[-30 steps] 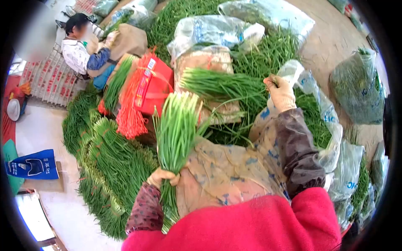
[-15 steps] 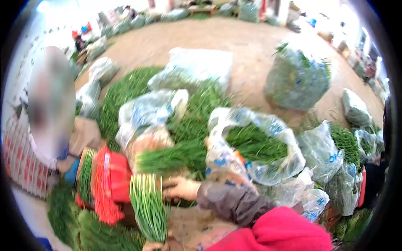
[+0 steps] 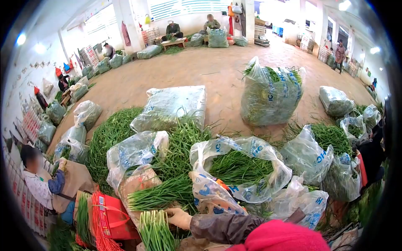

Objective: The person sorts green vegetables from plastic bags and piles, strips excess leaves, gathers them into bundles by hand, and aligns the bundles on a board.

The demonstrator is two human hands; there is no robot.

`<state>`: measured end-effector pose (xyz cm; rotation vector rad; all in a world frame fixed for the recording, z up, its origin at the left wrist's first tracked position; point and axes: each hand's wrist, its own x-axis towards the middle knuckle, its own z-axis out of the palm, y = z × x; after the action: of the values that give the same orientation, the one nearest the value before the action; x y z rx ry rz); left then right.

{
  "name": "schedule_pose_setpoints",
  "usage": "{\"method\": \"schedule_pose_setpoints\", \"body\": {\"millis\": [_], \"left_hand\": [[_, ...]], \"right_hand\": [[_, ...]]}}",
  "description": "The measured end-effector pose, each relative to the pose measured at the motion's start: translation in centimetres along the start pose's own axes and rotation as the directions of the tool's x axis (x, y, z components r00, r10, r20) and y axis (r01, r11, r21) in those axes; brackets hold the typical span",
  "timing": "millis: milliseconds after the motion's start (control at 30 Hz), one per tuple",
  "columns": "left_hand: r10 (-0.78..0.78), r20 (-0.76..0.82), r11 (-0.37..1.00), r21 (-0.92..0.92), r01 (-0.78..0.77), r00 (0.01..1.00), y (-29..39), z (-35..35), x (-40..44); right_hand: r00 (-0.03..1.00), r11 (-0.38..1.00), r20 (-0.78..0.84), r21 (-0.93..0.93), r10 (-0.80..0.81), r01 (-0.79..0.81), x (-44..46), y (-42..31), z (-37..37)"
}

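A bundle of green chives with pale, evenly aligned stem ends stands upright at the bottom of the view. My right hand, at the end of a dark sleeve, grips its upper right side with the fingers curled against the stems. The lower part of the bundle runs out of the frame, and my left hand is not visible. Just behind lies a loose pile of chives on a tan board. To the left is a red box with a hank of red ties hanging over it.
An open plastic bag of greens lies ahead on the right. Further out stand a full bag and a flat-packed bag. A co-worker sits at left, and other people sit along the far walls.
The head view has tilted up, so nearby things sit lower and more of the room shows. The left hand, seen earlier at the bundle's bottom, has gone out of view. The right hand stays at the bundle.
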<state>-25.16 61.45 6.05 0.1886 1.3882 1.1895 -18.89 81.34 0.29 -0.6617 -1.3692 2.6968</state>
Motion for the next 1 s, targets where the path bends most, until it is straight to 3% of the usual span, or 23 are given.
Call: {"method": "schedule_pose_setpoints", "body": {"millis": [33, 67, 200, 233, 267, 300, 333, 367, 400, 467, 533, 600, 633, 700, 733, 833, 933, 967, 1000], "left_hand": [[-0.001, -0.002, 1.000, 0.009, 0.001, 1.000, 0.1, 0.1, 0.1], [0.004, -0.005, 1.000, 0.016, -0.004, 1.000, 0.1, 0.1, 0.2], [0.000, -0.002, 0.999, 0.045, 0.000, 1.000, 0.6, 0.2, 0.5], [-0.002, -0.001, 0.999, 0.044, 0.002, 1.000, 0.6, 0.2, 0.6], [0.000, -0.004, 0.999, 0.050, 0.001, 1.000, 0.7, 0.2, 0.7], [-0.004, -0.007, 0.998, 0.055, 0.005, 1.000, 0.7, 0.2, 0.7], [-0.004, -0.009, 0.998, 0.058, 0.005, 1.000, 0.8, 0.3, 0.7], [-0.005, -0.014, 0.998, 0.065, 0.006, 1.000, 0.8, 0.3, 0.7], [-0.006, -0.013, 0.998, 0.069, 0.007, 1.000, 1.0, 0.4, 0.8], [-0.012, -0.010, 0.996, 0.083, 0.013, 1.000, 1.3, 0.9, 0.9], [-0.017, -0.020, 0.995, 0.099, 0.019, 1.000, 1.1, 0.7, 0.5], [-0.017, -0.020, 0.993, 0.116, 0.019, 1.000, 0.9, 0.6, 0.2], [-0.019, -0.025, 0.992, 0.125, 0.022, 0.999, 0.6, 0.7, -0.3], [-0.028, -0.027, 0.990, 0.139, 0.032, 0.999, -0.3, 0.6, -1.2], [-0.033, -0.029, 0.987, 0.154, 0.037, 0.999, -1.1, 0.4, -2.3], [-0.075, -0.043, 0.969, 0.231, 0.083, 0.996, -3.4, 1.1, -6.7], [-0.125, -0.056, 0.953, 0.269, 0.136, 0.991, -5.6, 2.7, -10.1], [-0.070, -0.084, 0.953, 0.289, 0.091, 0.994, -7.4, 2.2, -10.1], [-0.032, -0.046, 0.989, 0.142, 0.038, 0.998, -9.8, 1.9, -9.8]], "right_hand": [[0.995, 0.991, -0.101, -0.132, -0.005, -0.009, -1.0, -2.2, 0.4], [0.987, 0.990, -0.156, -0.137, -0.047, 0.026, 0.9, -1.1, -0.4], [0.999, 0.998, 0.037, 0.061, -0.002, 0.000, 3.2, -1.3, -3.4], [0.991, 0.947, -0.061, -0.306, -0.121, 0.097, 1.7, -3.5, -3.3], [0.959, 0.761, -0.109, -0.634, -0.263, 0.137, 0.7, -4.6, -3.2], [0.945, 0.792, -0.184, -0.601, -0.270, 0.109, 2.0, -3.1, -4.6], [0.984, 0.929, -0.177, -0.367, -0.018, -0.049, -0.2, -5.7, -3.9], [0.984, 0.975, 0.086, -0.173, 0.158, -0.141, 0.0, -4.1, -4.8], [0.892, 0.959, 0.367, -0.002, 0.265, -0.284, -0.1, -2.8, -4.9], [0.584, 0.753, 0.606, -0.038, 0.540, -0.657, -1.9, -0.1, -2.7], [0.515, 0.628, 0.645, 0.069, 0.564, -0.775, -1.8, 6.0, 0.4], [0.450, 0.544, 0.726, 0.126, 0.520, -0.830, -1.6, 6.7, 2.2], [0.470, 0.410, 0.858, 0.360, 0.206, -0.838, -0.9, 7.1, 2.8], [0.750, 0.532, 0.587, 0.548, 0.305, -0.645, 2.7, 9.3, 2.5], [0.791, 0.592, 0.538, 0.547, 0.292, -0.591, 2.9, 9.4, 2.2], [0.731, 0.628, 0.669, 0.514, 0.133, -0.585, 2.3, 6.9, 0.3], [0.603, 0.547, 0.795, 0.530, -0.057, -0.648, 1.6, 5.8, -0.7], [0.554, 0.513, 0.824, 0.528, -0.116, -0.677, 1.2, 5.8, -0.7], [0.500, 0.486, 0.850, 0.512, -0.168, -0.708, 0.9, 5.7, -0.6]]}}
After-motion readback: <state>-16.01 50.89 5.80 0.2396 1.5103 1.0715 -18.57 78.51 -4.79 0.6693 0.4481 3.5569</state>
